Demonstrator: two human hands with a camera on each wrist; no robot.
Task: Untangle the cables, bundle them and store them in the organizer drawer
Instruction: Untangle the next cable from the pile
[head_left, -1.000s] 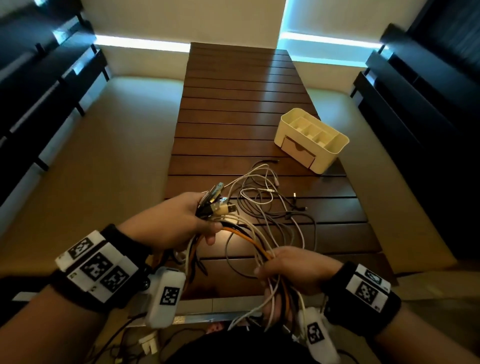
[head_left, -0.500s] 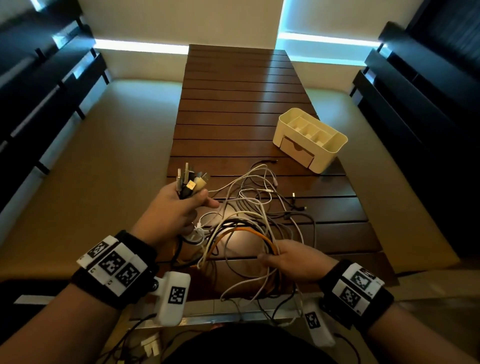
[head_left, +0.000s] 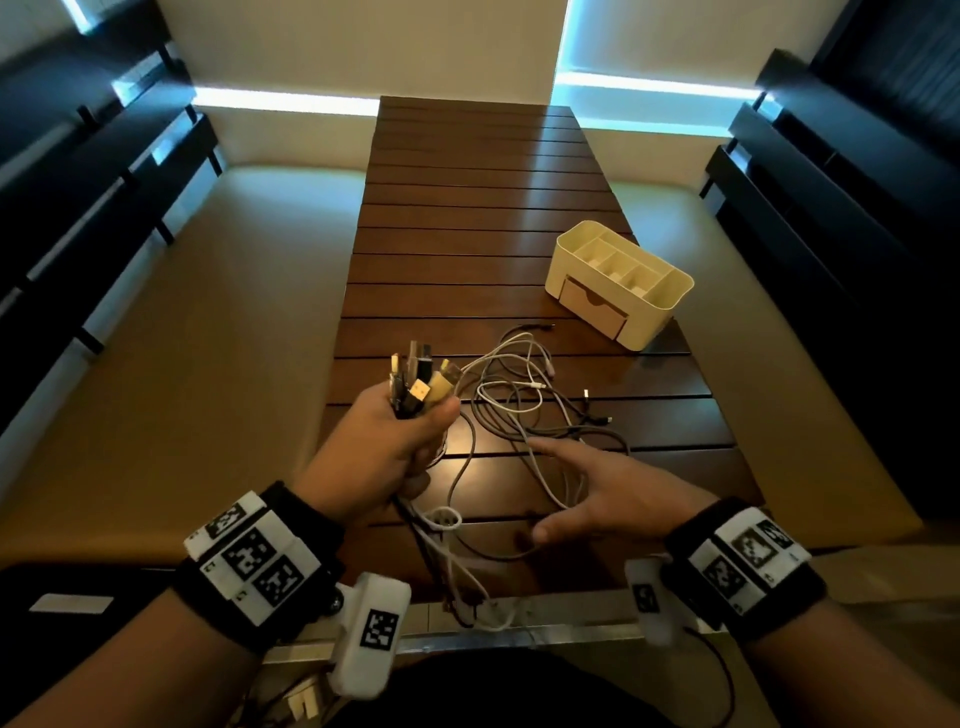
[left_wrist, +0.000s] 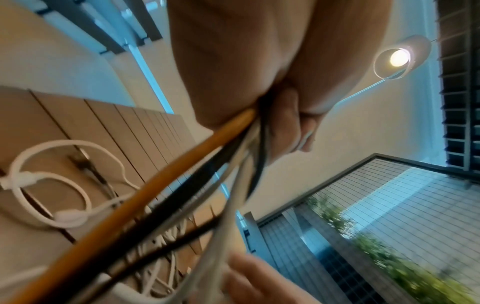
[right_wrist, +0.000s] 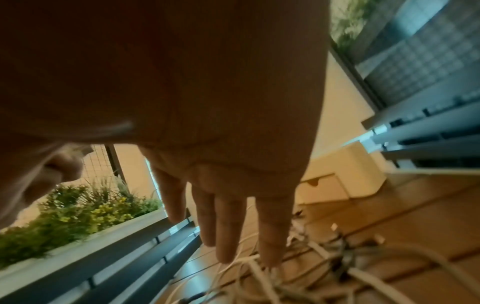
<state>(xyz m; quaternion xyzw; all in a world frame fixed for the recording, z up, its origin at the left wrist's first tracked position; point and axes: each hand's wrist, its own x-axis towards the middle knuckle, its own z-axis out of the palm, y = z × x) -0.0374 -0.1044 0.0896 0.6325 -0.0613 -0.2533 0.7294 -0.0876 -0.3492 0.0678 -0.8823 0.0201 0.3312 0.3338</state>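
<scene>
With the plug ends gathered upright in its fist, the left hand anchors the cables at frame centre, presumably so the flat, empty right hand can comb them; the organizer waits upper right.

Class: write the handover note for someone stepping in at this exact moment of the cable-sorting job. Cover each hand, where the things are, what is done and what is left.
Left hand: grips the cables' plug ends in a fist, plugs pointing up.
Right hand: open, fingers straight, over the loose cables, gripping nothing.
Cables trail from the fist across the wooden table, tangled.
Organizer: far right of the table, drawer closed.
Done: plug ends gathered.
Left: untangle, bundle, open the drawer, store.
</scene>
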